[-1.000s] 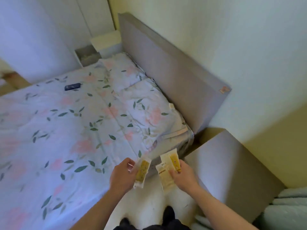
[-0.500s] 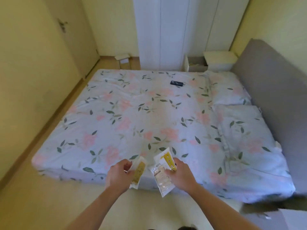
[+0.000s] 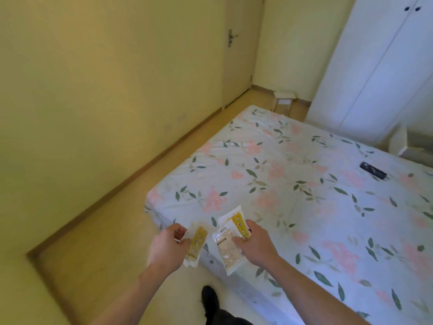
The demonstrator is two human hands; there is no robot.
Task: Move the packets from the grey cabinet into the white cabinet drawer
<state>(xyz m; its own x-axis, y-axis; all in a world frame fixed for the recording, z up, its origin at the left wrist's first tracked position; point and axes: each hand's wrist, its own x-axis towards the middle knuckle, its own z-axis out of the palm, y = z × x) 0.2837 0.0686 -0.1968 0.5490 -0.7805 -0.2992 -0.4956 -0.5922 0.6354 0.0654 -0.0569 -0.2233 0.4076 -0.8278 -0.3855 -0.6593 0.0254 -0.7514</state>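
Note:
My left hand [image 3: 167, 248] grips a clear packet with yellow print [image 3: 195, 246] by its left edge. My right hand [image 3: 255, 245] holds a bundle of two packets [image 3: 230, 242], white and yellow, thumb on top. Both hands hover in front of me over the near corner of the bed [image 3: 293, 195]. At the far right edge, beside the bed, stands the small white cabinet [image 3: 398, 139], only partly in view. The grey cabinet is out of view.
A floral bedspread covers the bed, with a dark remote [image 3: 373, 170] lying on it at the right. A strip of wooden floor [image 3: 131, 207] runs between the bed and the yellow wall. A white wardrobe [image 3: 375, 66] and a small stool [image 3: 284, 100] stand at the far end.
My view has swung left, from the headboard and grey cabinet, across the bed, towards the wall and door. Both hands keep hold of their packets in the same pose.

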